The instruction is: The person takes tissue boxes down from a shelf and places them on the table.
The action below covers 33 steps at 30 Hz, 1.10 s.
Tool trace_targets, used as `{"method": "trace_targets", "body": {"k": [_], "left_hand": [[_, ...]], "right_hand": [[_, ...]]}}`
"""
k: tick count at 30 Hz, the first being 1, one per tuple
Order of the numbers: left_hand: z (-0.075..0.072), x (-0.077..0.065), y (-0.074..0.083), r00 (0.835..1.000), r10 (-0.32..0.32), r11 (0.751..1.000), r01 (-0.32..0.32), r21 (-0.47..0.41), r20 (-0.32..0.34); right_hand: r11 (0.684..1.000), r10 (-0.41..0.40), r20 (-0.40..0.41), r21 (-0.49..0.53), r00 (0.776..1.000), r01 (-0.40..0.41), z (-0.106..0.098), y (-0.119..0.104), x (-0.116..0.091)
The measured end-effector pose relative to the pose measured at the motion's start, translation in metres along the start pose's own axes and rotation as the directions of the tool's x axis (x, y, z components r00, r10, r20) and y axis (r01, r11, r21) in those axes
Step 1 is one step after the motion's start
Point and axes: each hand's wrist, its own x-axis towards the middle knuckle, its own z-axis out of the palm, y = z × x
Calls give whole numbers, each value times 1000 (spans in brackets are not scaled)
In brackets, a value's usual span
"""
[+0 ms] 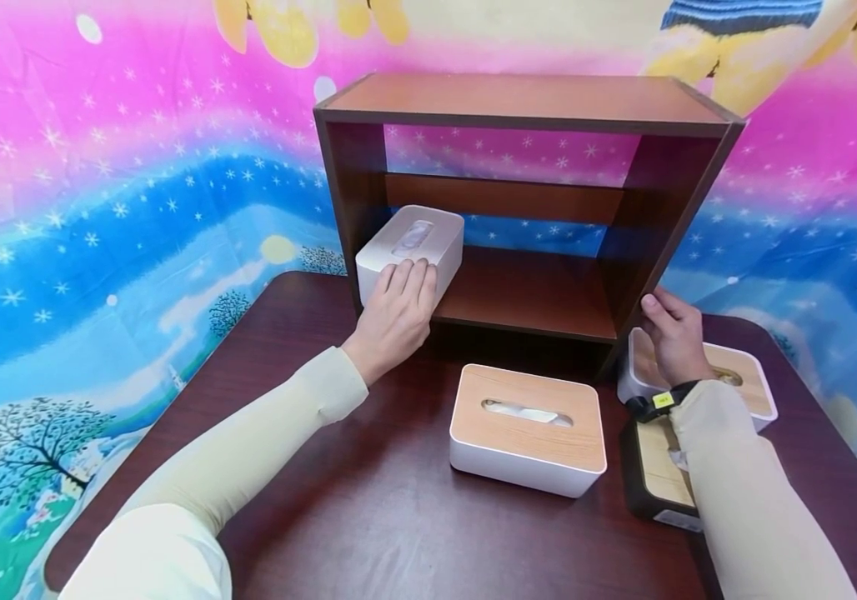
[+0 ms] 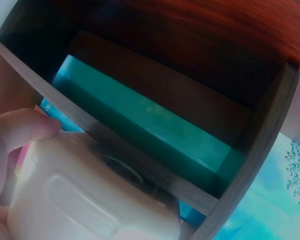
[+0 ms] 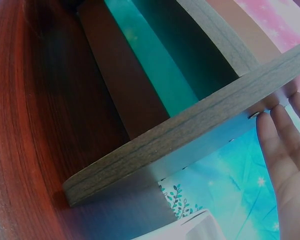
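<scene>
My left hand (image 1: pixel 396 317) grips the near end of a whitish tissue box (image 1: pixel 428 218) with a slot in its top. That box is at the left end of the brown wooden shelf unit (image 1: pixel 533 96), inside its opening. In the left wrist view the thumb lies along the edge of the pale box (image 2: pixel 85 195). My right hand (image 1: pixel 676 333) touches the outside of the unit's right side panel (image 1: pixel 687 208). In the right wrist view, straight fingertips (image 3: pixel 268 125) rest on that panel.
A white tissue box with a wood-look lid (image 1: pixel 526 400) sits on the dark table (image 1: pixel 338 517) before the unit. To the right are another wood-lidded white box (image 1: pixel 754 379) and a black-sided one (image 1: pixel 657 471), both partly hidden by my right arm. A printed cloth (image 1: pixel 136 167) hangs behind.
</scene>
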Motion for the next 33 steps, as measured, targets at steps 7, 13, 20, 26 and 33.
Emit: {"method": "trace_targets", "body": {"k": [7, 13, 20, 26, 33], "left_hand": [[-4, -3, -1, 1000, 24, 1000, -24, -10, -14], [-10, -5, -4, 999, 45, 999, -45, -12, -28], [-13, -13, -7, 997, 55, 998, -57, -38, -62], [-17, -19, -11, 995, 67, 997, -70, -45, -76], [-20, -26, -17, 990, 87, 995, -92, -38, -107]], "right_hand": [[999, 0, -9, 38, 1000, 0, 1, -2, -1], [999, 3, -2, 37, 1000, -3, -1, -3, -1], [999, -5, 15, 43, 1000, 4, -1, -2, -1], [999, -11, 23, 35, 1000, 10, 1, -1, -1], [999, -4, 25, 48, 1000, 3, 2, -1, -1]]}}
